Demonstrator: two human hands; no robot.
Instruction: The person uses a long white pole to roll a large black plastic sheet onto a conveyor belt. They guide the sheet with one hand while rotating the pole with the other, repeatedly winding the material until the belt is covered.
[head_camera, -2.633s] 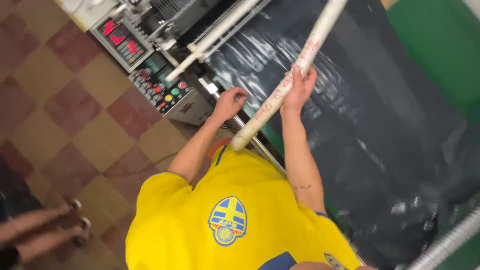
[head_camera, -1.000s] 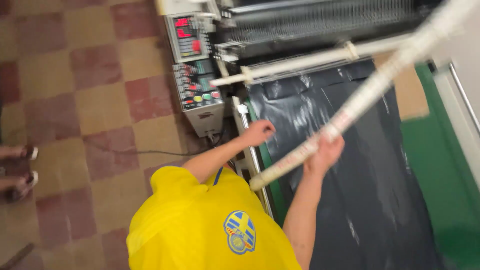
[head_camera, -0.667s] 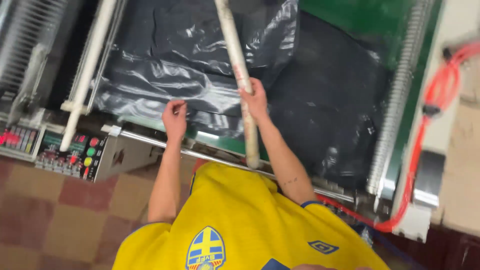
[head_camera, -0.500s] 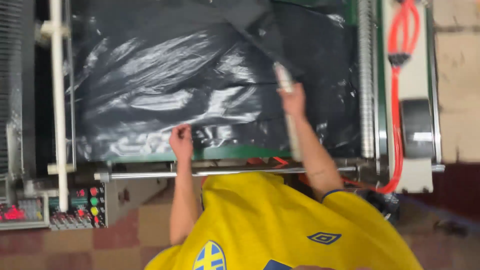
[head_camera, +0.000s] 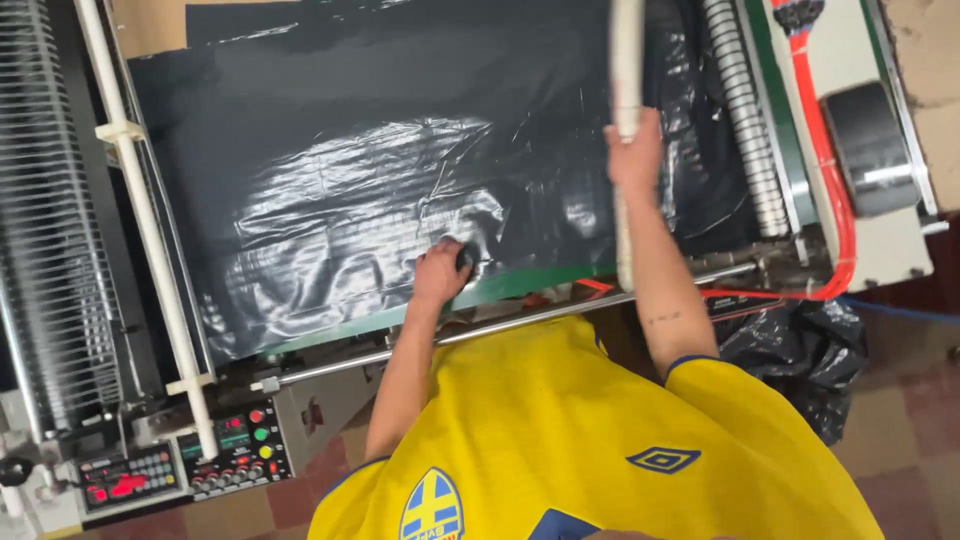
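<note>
My left hand (head_camera: 440, 272) rests near the front edge of the black plastic sheet (head_camera: 370, 190), its fingers curled and pinching a fold of the shiny film just above the green belt edge (head_camera: 520, 285). My right hand (head_camera: 634, 158) sits farther right on the same sheet, fingers wrapped tight around a long white tube (head_camera: 626, 120) that runs across the sheet from its far side toward its front edge. A metal rail (head_camera: 500, 330) lies just beyond the sheet's front edge, close to my yellow shirt (head_camera: 590, 450).
</note>
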